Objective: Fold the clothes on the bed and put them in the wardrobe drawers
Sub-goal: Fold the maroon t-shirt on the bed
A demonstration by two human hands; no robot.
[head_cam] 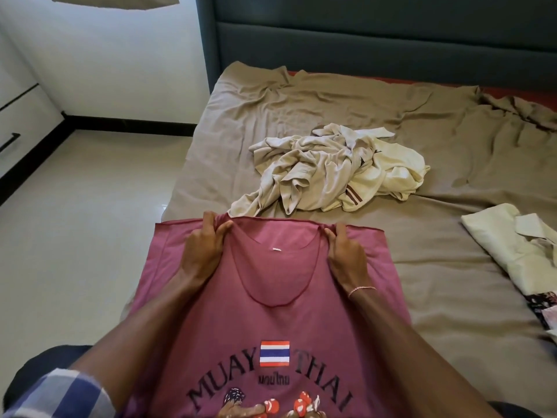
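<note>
A pink tank top (271, 300) with a flag and "MUAY THAI" print is held up in front of me over the near edge of the bed (422, 282). My left hand (205, 245) pinches its left shoulder strap and my right hand (343, 251) pinches the right strap. A crumpled heap of beige and cream clothes (331, 170) lies on the brown sheet beyond the top. Another cream garment (512, 248) lies flat at the right edge. The white wardrobe drawers (18, 122) with a black handle show at the far left.
A dark padded headboard (376, 34) closes the far side of the bed. Glossy tiled floor (90, 221) lies between the bed and the wardrobe. A patterned dark cloth (542, 306) peeks in at the right edge.
</note>
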